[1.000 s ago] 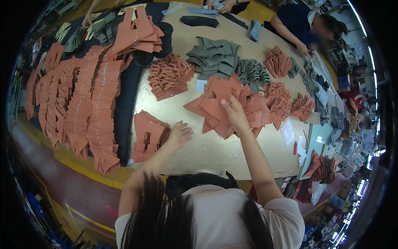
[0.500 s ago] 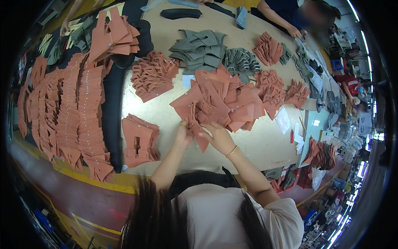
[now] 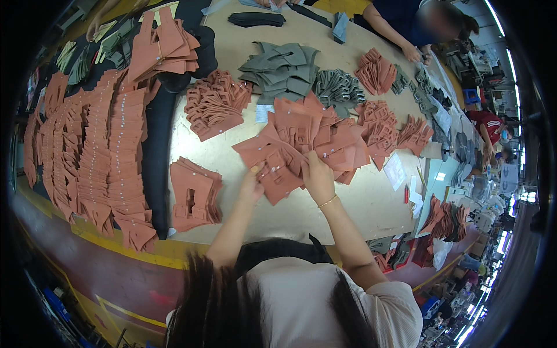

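Since half a second ago, the right hand (image 3: 318, 178) has moved up and turned more upright, while the left hand (image 3: 250, 185) has shifted only slightly; the orange piece (image 3: 275, 172) between them now lies more spread out. Nearest is the person's pale shirt (image 3: 299, 296), with long dark hair falling over it. The left hand is partly closed at the piece's lower left edge, thumb on top; the right hand is mostly closed, its fingertips drawn together at the right edge. Some fingers are hidden, so how firmly either grips is hard to tell. The piece is at the near left side of a loose orange pile (image 3: 342, 148) on the pale table (image 3: 360, 203). Left of the hands, well apart, stands a small orange stack (image 3: 203, 188) with a dark cutout. Right of the pile lie a white sheet (image 3: 394, 171) and a red pen (image 3: 407, 196). Farther left, long rows of orange pieces (image 3: 96, 156) overlap. Beyond the pile sit orange looped pieces (image 3: 214, 101) and a grey-green pile (image 3: 278, 69); farther still are black strips (image 3: 256, 20) and, at the upper right, a co-worker in dark clothes (image 3: 394, 20).
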Demonstrator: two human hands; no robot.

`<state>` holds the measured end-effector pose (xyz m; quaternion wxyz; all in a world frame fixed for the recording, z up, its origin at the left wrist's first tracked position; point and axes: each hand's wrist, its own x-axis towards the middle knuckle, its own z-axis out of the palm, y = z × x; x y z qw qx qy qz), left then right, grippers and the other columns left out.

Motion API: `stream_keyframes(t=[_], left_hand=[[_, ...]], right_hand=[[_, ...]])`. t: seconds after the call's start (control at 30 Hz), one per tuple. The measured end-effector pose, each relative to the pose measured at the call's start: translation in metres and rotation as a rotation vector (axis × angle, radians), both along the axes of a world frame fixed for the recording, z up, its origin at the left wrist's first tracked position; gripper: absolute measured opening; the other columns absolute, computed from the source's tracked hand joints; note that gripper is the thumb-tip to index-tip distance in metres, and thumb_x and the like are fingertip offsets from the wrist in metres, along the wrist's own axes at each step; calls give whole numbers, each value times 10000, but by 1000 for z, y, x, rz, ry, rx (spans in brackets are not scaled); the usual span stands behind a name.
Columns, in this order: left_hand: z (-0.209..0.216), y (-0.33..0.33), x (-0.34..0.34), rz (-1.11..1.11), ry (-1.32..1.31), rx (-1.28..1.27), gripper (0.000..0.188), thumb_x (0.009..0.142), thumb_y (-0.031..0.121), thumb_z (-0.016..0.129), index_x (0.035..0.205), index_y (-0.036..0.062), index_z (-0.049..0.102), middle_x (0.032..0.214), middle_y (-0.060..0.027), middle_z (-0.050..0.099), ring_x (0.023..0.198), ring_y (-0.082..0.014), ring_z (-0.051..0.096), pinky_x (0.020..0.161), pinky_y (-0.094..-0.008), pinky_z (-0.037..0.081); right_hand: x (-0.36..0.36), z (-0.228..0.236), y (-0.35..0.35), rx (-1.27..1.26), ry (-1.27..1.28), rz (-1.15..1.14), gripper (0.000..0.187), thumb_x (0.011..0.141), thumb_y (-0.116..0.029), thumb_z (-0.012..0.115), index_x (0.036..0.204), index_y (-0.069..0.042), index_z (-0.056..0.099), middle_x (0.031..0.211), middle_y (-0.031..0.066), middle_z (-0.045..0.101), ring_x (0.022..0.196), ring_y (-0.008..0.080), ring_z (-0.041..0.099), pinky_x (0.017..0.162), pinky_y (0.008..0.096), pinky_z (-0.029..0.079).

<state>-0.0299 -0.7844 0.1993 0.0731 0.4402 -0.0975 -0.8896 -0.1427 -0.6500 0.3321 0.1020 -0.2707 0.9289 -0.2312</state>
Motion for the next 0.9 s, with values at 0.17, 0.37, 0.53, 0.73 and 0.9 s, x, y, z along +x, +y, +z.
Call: stream_keyframes(t=[0.17, 0.37, 0.53, 0.73, 0.9], left_hand=[[3, -21, 58, -257, -50, -308, 196, 891, 88, 586, 1080, 39, 574, 1050, -58, 625, 947, -170, 587, 904, -313, 463], [9, -11, 81, -516, -304, -855, 433, 844, 109, 649, 1219, -14, 470, 1089, -102, 579, 1002, -199, 573, 910, -321, 444], [49, 3, 76, -649, -588, -1441, 663, 819, 73, 628, 1385, -38, 302, 1315, -226, 436, 1233, -355, 421, 1036, -420, 337], [78, 2, 17, -835, -133, -1683, 763, 775, 220, 718, 1392, -27, 342, 1399, -267, 322, 1300, -428, 314, 1069, -471, 298], [69, 7, -65, -1031, 115, -1654, 641, 767, 279, 741, 1282, 7, 474, 1294, -214, 486, 1230, -366, 449, 1009, -409, 387]], right_hand=[[7, 1, 31, -336, -396, -171, 187, 887, -71, 569, 1038, 33, 535, 884, 214, 669, 645, 309, 682, 530, 365, 550], [5, -17, 72, -480, -743, -399, 291, 925, -88, 549, 1197, 13, 525, 999, 116, 652, 779, 160, 668, 611, 271, 581], [7, -13, 91, -628, -917, -425, 291, 949, -119, 532, 1213, 2, 521, 1002, 90, 648, 806, 151, 662, 676, 278, 581], [3, -4, 105, -535, -867, -367, 288, 950, -128, 532, 1202, 10, 523, 1002, 98, 648, 815, 162, 664, 674, 288, 583], [2, -7, 112, -563, -805, -409, 290, 946, -132, 533, 1194, 18, 523, 982, 103, 647, 795, 162, 665, 655, 280, 582]])
